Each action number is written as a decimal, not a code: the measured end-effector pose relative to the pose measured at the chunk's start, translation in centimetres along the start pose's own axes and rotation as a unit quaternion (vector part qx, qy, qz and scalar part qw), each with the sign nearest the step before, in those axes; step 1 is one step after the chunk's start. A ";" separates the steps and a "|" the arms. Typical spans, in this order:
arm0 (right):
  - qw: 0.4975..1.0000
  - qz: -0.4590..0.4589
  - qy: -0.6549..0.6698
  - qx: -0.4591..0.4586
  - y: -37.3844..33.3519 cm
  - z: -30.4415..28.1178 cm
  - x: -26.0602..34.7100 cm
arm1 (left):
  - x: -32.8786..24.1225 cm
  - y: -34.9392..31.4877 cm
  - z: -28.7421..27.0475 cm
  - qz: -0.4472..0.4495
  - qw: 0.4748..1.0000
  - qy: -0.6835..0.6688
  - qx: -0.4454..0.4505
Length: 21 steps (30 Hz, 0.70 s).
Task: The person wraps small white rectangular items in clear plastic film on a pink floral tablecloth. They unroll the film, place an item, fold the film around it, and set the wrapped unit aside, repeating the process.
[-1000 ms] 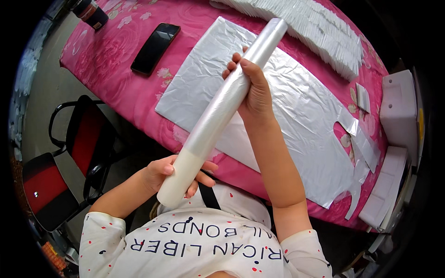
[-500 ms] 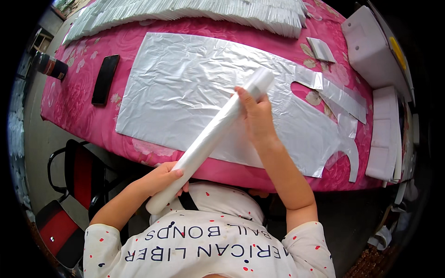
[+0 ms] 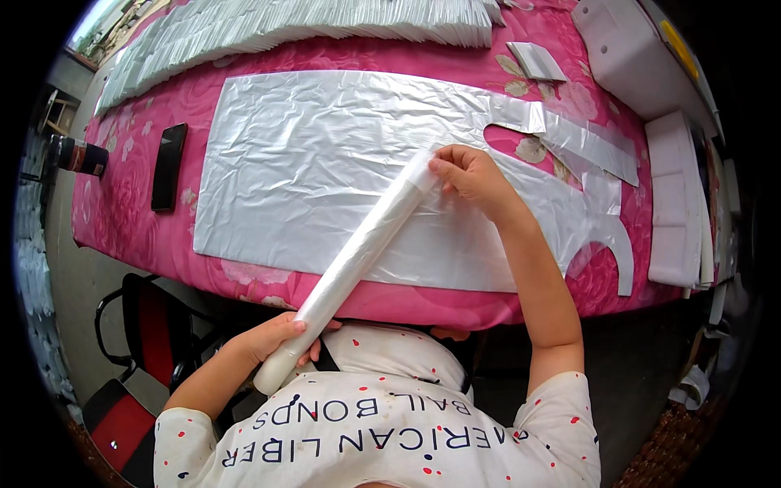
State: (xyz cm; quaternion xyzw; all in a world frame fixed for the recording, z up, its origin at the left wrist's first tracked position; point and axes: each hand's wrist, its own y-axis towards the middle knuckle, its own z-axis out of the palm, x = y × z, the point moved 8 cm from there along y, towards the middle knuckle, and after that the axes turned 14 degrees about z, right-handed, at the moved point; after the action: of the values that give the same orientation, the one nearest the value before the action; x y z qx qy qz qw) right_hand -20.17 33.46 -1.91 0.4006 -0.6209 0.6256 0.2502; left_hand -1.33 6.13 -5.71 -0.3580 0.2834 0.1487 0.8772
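Observation:
A long roll of whitish, translucent plastic film (image 3: 358,259) slants across in front of me, its lower end near my shirt and its upper end over the table. My left hand (image 3: 285,335) wraps round it near the lower end. At the upper end, the thumb and fingers of my right hand (image 3: 472,177) pinch the rim of the film. Beneath the roll, a large flat silvery-white plastic bag (image 3: 301,154) lies lightly creased on the table, with cut-out handle strips (image 3: 590,150) towards the right.
The table wears a pink flowered cloth (image 3: 134,211). At the back stand many folded white plastic packets (image 3: 325,24); a small folded packet (image 3: 535,61) lies apart. A black phone (image 3: 168,167) and a dark jar (image 3: 81,156) are left. White foam boxes (image 3: 675,203) border the right; chairs (image 3: 154,333) stand lower left.
My right hand has gone from gripping round the roll to pinching its upper end. The roll's top has come lower and left. My left hand keeps its hold; the view has shifted slightly.

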 end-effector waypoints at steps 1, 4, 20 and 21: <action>1.000 -0.011 -0.022 0.006 0.2 0.1 0.0 | 0.0 0.0 0.0 -0.002 1.000 0.000 0.002; 0.998 -0.047 -0.051 -0.005 0.9 -0.2 -0.1 | -0.1 0.1 0.0 0.013 1.000 -0.004 0.016; 0.896 -0.108 -0.045 -0.429 -4.3 -28.7 -4.7 | -1.3 -2.5 -1.3 -0.092 0.970 0.151 0.166; 0.908 -0.100 -0.031 -0.406 -4.1 -27.6 -4.6 | -2.5 -2.1 -0.7 -0.078 0.966 0.169 0.181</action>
State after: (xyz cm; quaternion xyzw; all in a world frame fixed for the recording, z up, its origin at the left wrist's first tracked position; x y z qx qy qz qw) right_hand -19.54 61.68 -0.77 0.3434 -0.7858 0.2780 0.4328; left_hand -2.67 3.98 -3.47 -0.2339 0.4207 -0.0364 0.8758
